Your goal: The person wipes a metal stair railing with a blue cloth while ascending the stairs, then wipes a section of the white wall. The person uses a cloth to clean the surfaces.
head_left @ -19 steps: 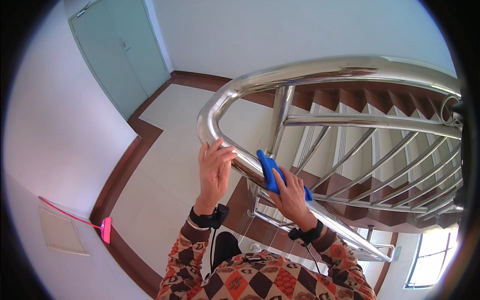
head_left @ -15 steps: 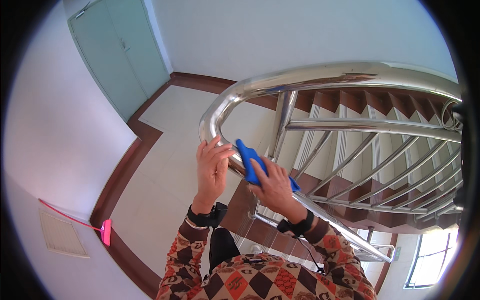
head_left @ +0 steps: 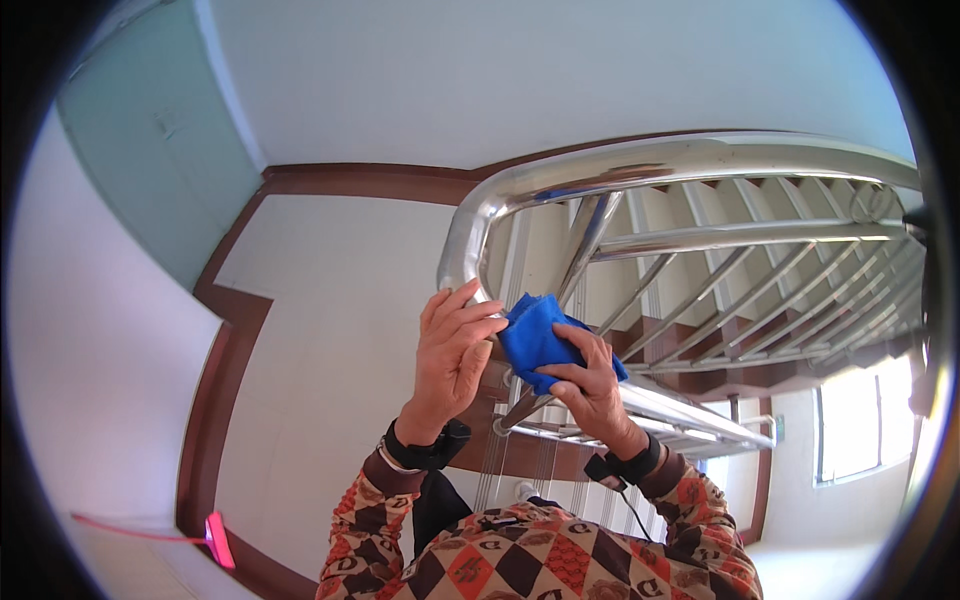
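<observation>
A blue cloth (head_left: pixel 540 340) is bunched under my right hand (head_left: pixel 592 390), which grips it against the bend of the shiny metal handrail (head_left: pixel 465 245). The cloth covers that part of the rail. To its left, my left hand (head_left: pixel 452 350) has its fingers stretched out at the rail's curved end, the fingertips at the metal and close to the cloth's edge. No object shows in this hand. Each wrist wears a dark band with a small black box.
Thin metal bars (head_left: pixel 700 290) run under the handrail beside the stairs (head_left: pixel 640 230). A grey-green door (head_left: pixel 160 130) stands at the far left. A pink broom (head_left: pixel 217 540) leans by the left wall, and a bright window (head_left: pixel 865 420) is at the lower right.
My view has shifted, so the rail and door sit differently. My right hand's hold on the cloth has changed: it is more bunched and raised. My left hand stays by the rail's bend.
</observation>
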The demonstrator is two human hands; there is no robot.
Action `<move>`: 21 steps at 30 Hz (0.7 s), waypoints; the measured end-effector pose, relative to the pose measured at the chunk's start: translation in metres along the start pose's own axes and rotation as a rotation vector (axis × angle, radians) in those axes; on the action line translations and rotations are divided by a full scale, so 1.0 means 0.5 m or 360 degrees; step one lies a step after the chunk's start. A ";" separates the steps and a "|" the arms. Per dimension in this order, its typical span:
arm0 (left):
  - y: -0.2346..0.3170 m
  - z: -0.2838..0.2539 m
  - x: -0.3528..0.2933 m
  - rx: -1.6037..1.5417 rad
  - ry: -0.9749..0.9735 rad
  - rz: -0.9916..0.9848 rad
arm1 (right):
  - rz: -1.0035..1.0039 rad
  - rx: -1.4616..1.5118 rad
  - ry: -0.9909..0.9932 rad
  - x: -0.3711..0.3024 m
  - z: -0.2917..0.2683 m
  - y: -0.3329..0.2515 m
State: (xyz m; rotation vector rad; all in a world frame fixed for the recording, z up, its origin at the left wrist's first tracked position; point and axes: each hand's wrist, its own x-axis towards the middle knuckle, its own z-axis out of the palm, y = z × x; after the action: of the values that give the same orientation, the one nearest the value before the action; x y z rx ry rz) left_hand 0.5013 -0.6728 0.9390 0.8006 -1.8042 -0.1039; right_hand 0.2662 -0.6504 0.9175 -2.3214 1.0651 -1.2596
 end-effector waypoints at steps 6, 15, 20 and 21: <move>0.279 0.306 -0.590 0.0174 0.0137 -0.0377 | -0.0321 0.0132 0.0069 -0.593 0.074 0.120; 0.701 0.722 -1.495 0.0300 0.0598 -0.0938 | -0.0326 0.0032 -0.0656 -1.524 0.167 0.248; 0.979 0.943 -1.912 0.0706 0.0749 -0.1007 | -0.0777 0.0227 -0.0816 -2.006 0.115 0.320; 1.028 0.979 -1.977 0.0736 0.0785 -0.1032 | -0.0806 0.0269 -0.0852 -2.082 0.112 0.326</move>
State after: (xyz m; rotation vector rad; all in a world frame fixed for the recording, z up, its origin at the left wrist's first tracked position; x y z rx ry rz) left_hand 0.0002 0.1295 0.1739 1.5713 -1.0589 0.0918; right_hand -0.1219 -0.0123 0.1722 -2.6492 0.1967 -0.7379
